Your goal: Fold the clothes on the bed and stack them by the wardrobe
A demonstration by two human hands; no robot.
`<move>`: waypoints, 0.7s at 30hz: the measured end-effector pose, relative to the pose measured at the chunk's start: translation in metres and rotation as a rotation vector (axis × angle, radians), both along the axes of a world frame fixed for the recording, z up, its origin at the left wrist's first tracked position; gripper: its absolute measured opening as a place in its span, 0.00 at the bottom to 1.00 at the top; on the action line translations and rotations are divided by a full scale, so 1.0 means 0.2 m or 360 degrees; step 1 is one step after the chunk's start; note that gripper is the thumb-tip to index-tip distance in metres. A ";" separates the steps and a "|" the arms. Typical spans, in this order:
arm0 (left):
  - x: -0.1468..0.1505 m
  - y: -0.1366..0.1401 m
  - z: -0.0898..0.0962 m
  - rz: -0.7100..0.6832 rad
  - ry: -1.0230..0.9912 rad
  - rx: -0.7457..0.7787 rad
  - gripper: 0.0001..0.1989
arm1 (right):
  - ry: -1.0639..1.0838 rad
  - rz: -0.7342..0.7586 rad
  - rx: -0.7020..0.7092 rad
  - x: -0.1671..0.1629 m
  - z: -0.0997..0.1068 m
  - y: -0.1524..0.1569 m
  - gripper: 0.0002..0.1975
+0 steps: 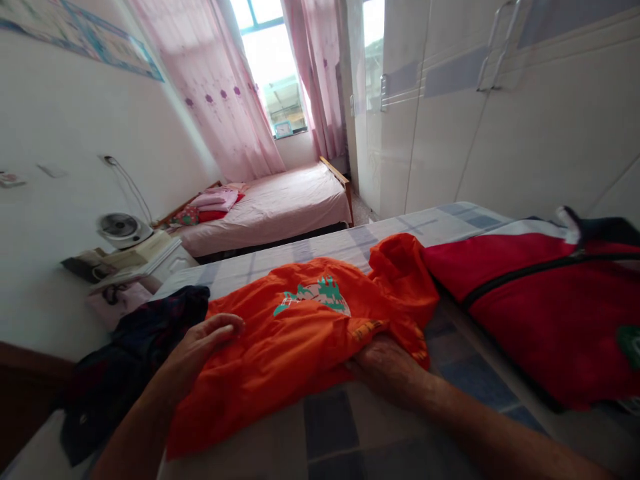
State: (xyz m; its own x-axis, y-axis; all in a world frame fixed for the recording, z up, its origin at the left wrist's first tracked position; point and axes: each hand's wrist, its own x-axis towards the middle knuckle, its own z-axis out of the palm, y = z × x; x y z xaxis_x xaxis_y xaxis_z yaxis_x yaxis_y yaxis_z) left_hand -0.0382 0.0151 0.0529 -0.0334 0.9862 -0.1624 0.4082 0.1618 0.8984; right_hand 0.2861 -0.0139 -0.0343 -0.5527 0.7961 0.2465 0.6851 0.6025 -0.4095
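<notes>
An orange hooded jacket point(290, 353) with a green and white print lies spread on a checked bed sheet, its hood bunched toward the right. My left hand point(213, 340) rests at the jacket's left side, fingers loosely stretched and apart, gripping nothing. At the near edge, below the hood, my right hand point(390, 373) has hold of the orange cloth; its fingertips are tucked under a fold and hidden. A dark garment point(135, 353) lies crumpled left of my left forearm. To the right of the jacket is a red garment point(530, 313) with a black stripe.
The checked sheet point(330, 427) covers the bed in front of me. Beyond it stands a second bed point(280, 200) with folded bedding. A small fan point(123, 227) sits on a cabinet at left. White wardrobe doors point(450, 133) line the right side.
</notes>
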 end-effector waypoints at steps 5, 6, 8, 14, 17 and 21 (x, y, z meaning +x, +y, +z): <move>0.08 -0.31 -0.03 0.0023 0.0545 0.0071 0.25 | 0.0001 0.0002 0.0102 0.01 -0.02 0.01 0.17; 0.11 -0.36 -0.04 0.0002 0.0677 0.0091 0.27 | -0.0011 0.0005 0.0110 0.01 -0.03 0.01 0.17; 0.14 -0.42 -0.05 0.0029 0.0883 0.0146 0.30 | -0.0039 0.0007 0.0111 0.01 -0.02 0.01 0.17; 0.09 -0.44 -0.16 0.0262 0.0972 0.0149 0.31 | -0.0128 -0.0001 0.0097 0.02 -0.02 0.00 0.18; 0.08 -0.40 -0.20 0.0268 0.0824 0.0175 0.30 | -0.0174 0.0004 0.0108 0.03 -0.03 0.01 0.18; 0.11 -0.37 -0.17 0.0419 0.0402 0.0431 0.26 | -0.0216 -0.0001 0.0115 0.03 -0.04 0.01 0.17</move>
State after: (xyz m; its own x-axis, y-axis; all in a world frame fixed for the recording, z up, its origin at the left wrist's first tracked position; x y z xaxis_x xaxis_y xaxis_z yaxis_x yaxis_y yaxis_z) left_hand -0.0166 -0.0598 0.0195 -0.2939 0.9447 0.1457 0.5963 0.0620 0.8004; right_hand 0.2924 -0.0115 -0.0423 -0.5842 0.7794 0.2264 0.7317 0.6265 -0.2686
